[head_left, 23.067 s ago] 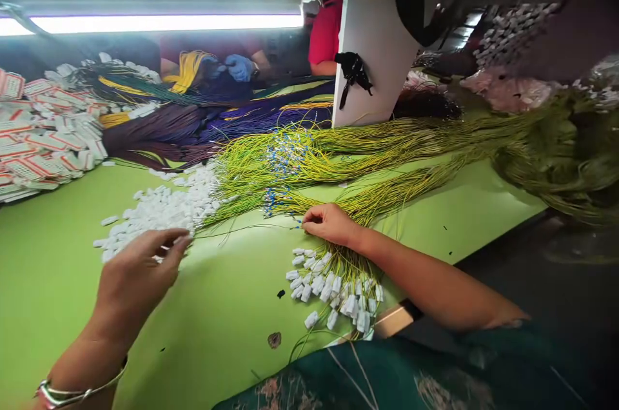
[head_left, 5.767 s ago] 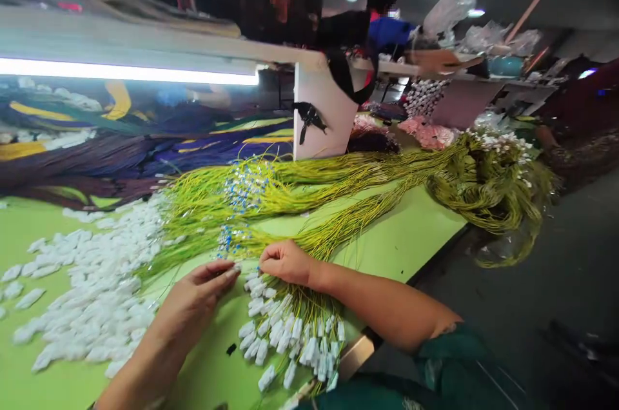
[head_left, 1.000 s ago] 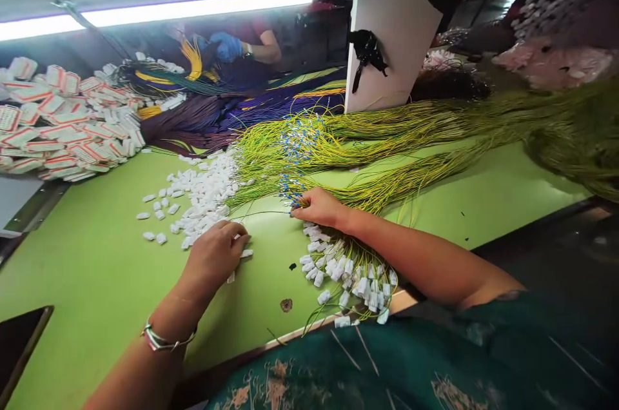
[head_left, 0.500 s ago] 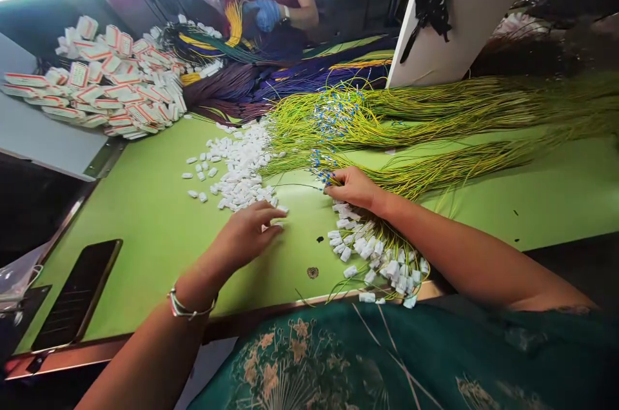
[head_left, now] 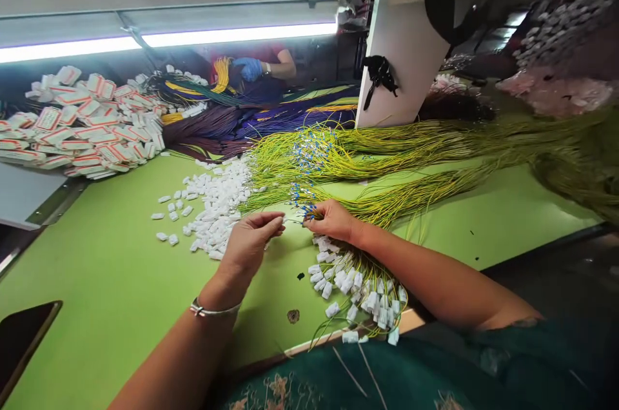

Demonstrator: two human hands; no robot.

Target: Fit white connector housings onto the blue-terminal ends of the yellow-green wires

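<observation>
My left hand [head_left: 247, 244] is pinched closed, with a bit of a white connector housing showing at the fingertips. Just to its right, my right hand [head_left: 334, 222] grips the ends of yellow-green wires [head_left: 387, 207], whose blue-and-silver tips [head_left: 302, 197] stick out past the fingers. A thin wire end spans the small gap between both hands; whether it enters the housing I cannot tell. Beside my left hand lies a heap of loose white connector housings [head_left: 220, 197]. Below my right wrist, wires with white housings on their ends [head_left: 358, 284] hang towards the table edge.
More yellow-green wires [head_left: 435, 142] stretch across the green table [head_left: 130, 281]. Labelled white bundles [head_left: 91, 123] are piled at back left, near purple and blue wires [head_left: 232, 123]. A white panel [head_left: 399, 62] stands behind; a phone [head_left: 24, 345] lies front left. Beyond, a co-worker's blue-gloved hand [head_left: 249, 68] shows.
My left hand has moved from the heap's edge up to my right hand, its fingers now pinched together. My right hand keeps its grip on the wires. The view has tilted up and turned right.
</observation>
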